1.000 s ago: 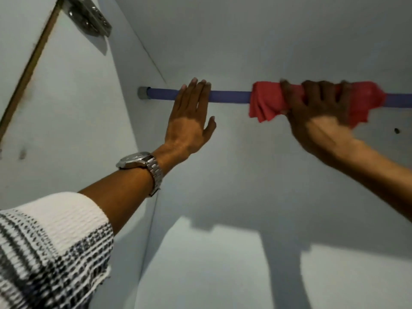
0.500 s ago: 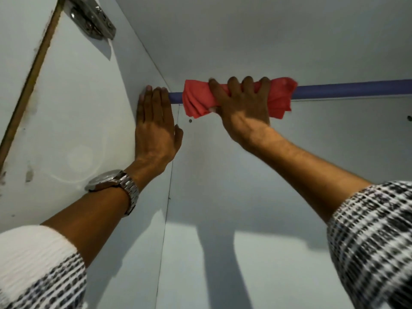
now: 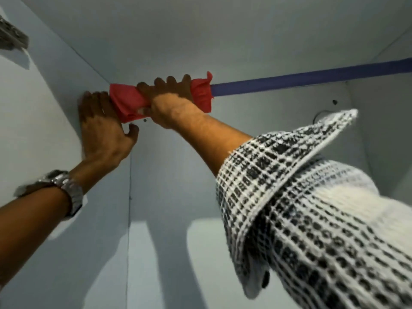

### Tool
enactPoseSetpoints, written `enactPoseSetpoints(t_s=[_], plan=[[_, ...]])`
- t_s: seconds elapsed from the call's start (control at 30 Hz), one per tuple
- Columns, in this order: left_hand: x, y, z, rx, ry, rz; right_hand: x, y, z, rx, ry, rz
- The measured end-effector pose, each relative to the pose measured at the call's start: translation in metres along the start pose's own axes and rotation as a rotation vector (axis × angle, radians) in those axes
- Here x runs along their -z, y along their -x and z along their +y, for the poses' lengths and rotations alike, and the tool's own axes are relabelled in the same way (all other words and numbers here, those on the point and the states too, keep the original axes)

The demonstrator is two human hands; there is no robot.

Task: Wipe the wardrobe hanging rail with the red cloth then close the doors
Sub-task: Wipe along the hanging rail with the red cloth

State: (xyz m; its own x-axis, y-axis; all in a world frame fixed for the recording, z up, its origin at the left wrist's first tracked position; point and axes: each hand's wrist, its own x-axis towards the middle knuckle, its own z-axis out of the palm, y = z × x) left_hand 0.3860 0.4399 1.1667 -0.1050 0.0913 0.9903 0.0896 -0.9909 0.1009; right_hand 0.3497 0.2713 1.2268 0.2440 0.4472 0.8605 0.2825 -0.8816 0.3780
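A blue hanging rail (image 3: 312,76) runs across the top of the pale wardrobe interior, from the left side wall toward the upper right. The red cloth (image 3: 127,101) is wrapped around the rail's left end, right against the side wall. My right hand (image 3: 169,101) grips the cloth and the rail inside it, fingers curled over the top. My left hand (image 3: 102,126) lies flat on the left side wall, fingers spread, its fingertips beside the cloth's left edge. The rail's left bracket is hidden behind the cloth and hands.
The wardrobe's left side wall (image 3: 44,130), back panel (image 3: 178,175) and top panel (image 3: 200,30) close in around the hands. A metal door hinge (image 3: 12,37) shows at the upper left. A wristwatch (image 3: 64,186) is on my left wrist.
My right hand has slid the red cloth leftward along the rail, from the right part to the left end. My left hand moved off the rail onto the side wall.
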Motion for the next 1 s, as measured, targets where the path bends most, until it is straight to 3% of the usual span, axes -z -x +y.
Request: enactPoseSetpoints(t_s=[0.23, 0.5, 0.77, 1.0], plan=[[0.013, 0.004, 0.102, -0.067, 0.146, 0.009, 0.004, 0.051, 0.096, -0.050, 0.129, 0.151], [0.017, 0.018, 0.246, -0.056, 0.303, 0.045, 0.019, 0.110, 0.219, -0.192, 0.227, 0.109], [0.035, 0.026, 0.371, -0.157, 0.334, 0.022, 0.047, 0.169, 0.331, -0.293, 0.294, 0.055], [0.043, 0.022, 0.407, -0.261, 0.313, -0.016, 0.062, 0.192, 0.365, -0.331, 0.304, -0.006]])
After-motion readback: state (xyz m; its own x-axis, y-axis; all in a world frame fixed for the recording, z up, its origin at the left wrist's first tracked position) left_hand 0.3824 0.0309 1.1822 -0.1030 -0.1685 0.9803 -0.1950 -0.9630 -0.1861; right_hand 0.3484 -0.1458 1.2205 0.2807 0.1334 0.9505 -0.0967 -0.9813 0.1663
